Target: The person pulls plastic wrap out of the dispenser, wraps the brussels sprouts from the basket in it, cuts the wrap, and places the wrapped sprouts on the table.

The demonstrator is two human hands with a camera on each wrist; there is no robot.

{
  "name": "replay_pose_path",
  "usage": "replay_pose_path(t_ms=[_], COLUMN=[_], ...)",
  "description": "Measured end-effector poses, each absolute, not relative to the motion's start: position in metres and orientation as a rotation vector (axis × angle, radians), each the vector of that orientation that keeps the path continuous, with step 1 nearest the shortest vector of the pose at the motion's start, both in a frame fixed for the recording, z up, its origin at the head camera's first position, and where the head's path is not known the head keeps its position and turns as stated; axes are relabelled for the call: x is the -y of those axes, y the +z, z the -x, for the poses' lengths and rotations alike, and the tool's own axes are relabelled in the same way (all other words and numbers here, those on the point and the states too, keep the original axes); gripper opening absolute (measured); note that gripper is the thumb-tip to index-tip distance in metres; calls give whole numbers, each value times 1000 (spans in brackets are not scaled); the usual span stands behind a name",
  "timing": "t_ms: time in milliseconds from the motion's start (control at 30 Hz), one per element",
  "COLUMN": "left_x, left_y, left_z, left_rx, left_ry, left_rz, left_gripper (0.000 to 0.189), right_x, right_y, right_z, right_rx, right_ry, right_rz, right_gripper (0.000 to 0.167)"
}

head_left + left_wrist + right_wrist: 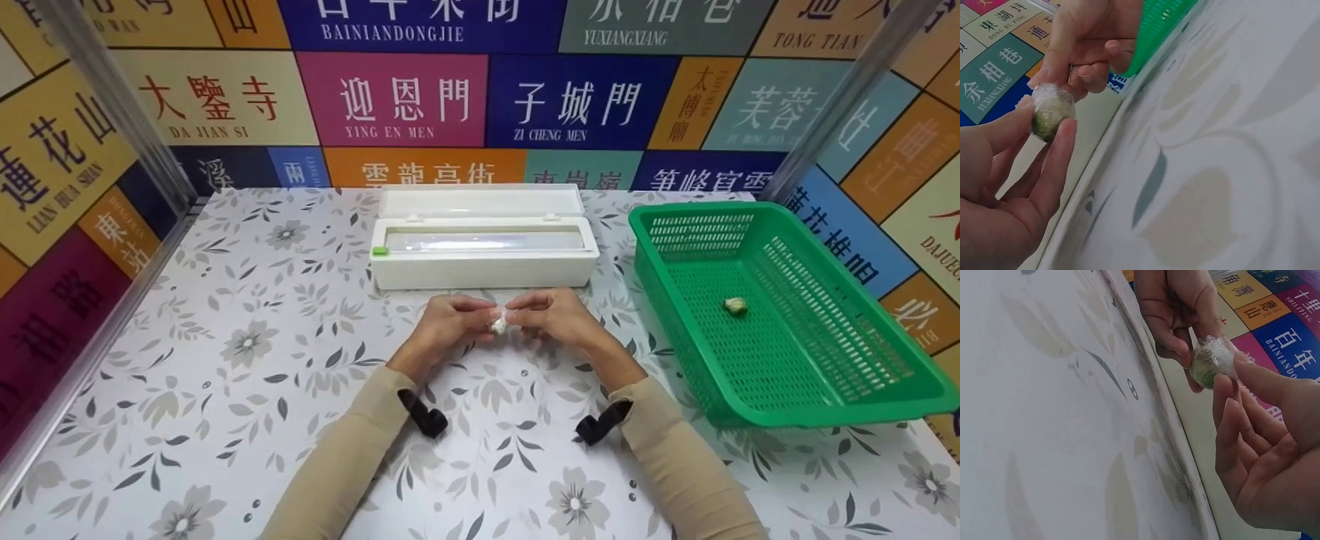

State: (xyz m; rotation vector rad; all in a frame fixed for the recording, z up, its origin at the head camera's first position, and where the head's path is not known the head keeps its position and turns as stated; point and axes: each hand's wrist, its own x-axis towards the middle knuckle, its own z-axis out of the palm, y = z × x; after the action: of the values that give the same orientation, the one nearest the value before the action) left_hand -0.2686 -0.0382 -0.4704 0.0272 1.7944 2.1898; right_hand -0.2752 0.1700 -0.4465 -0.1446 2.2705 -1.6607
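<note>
A small round green-and-white item in crinkled cling film (499,325) is held between both hands above the table. My left hand (448,322) pinches it between thumb and fingertips. From the other side, my right hand (556,315) pinches the film with thumb and fingers. In the left wrist view, the wrapped item (1053,115) shows a darker green underside, and clear film covers its top. The right wrist view shows the film bunched on the side of the wrapped item (1207,368) nearer my right hand. What exactly lies inside the film I cannot tell.
Behind the hands stands a white cling film dispenser (480,271), lid raised, with a green slider (380,251) at its left. To the right is a green plastic basket (757,375) holding one small yellowish item (736,306). A floral cloth (247,345) covers the table; sign-printed panels surround it.
</note>
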Motion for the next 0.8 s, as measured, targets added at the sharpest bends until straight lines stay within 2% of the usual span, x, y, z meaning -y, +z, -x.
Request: replay_pose_path(t_ms=[133,333,567,800], left_x=[37,39,38,41], left_y=[-469,-466,-465,-464], left_z=[269,266,265,267], left_rx=[-1760,-1985,-2019,-1909], left_ry=[2205,2066,2049,2095], left_rz=[-11,-128,-109,-135], left_gripper=[31,32,26,27], right_x=[-167,-165,-167,-176], right_y=[-443,-442,-445,-442], right_z=[274,273,273,275], right_rx=[-2293,-2291,-2299,-2154], right_ry=[-1715,-1752,-1743,-1783], right_rz=[45,-58,-9,106], right_gripper=[29,25,21,30])
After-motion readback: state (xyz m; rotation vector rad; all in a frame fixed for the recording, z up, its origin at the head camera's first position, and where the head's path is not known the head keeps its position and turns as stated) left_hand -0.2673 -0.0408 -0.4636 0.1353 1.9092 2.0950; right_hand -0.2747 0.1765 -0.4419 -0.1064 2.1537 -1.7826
